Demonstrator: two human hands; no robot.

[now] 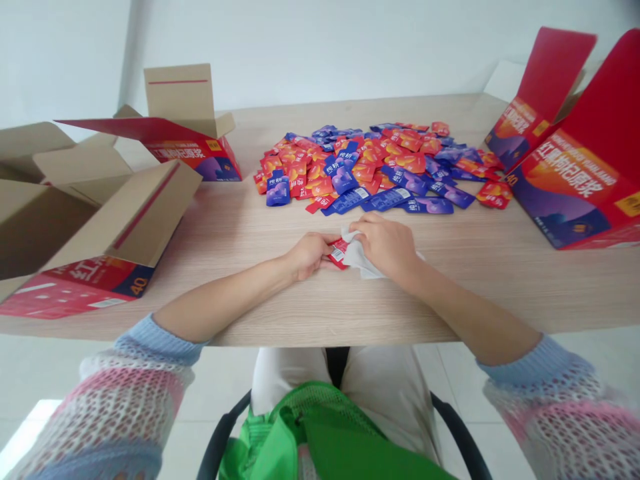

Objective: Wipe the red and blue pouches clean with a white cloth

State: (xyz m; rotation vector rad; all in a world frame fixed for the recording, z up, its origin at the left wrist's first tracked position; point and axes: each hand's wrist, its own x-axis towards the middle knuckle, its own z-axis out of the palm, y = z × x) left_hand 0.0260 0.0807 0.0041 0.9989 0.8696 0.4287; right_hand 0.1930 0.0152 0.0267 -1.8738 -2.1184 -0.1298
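Between thumb and fingers, my left hand (311, 256) grips one end of a red sachet (339, 253), its barcode side facing up. A crumpled white tissue (361, 261) is pinched in my right hand (387, 245) and lies over the sachet's right end. Both hands are low over the table's near part. Just beyond them spreads a loose heap of red sachets (315, 171) and purple-blue sachets (387, 199), fruit printed on many of them. The fingertips of my right hand are partly hidden by the tissue and the hand itself.
Open cardboard boxes stand on the left: a near one (95, 280) and a farther one (193, 157). Two red and purple boxes with raised flaps, a front one (575, 180) and a rear one (520, 127), stand on the right. The wooden table (240, 307) ends close to my lap.
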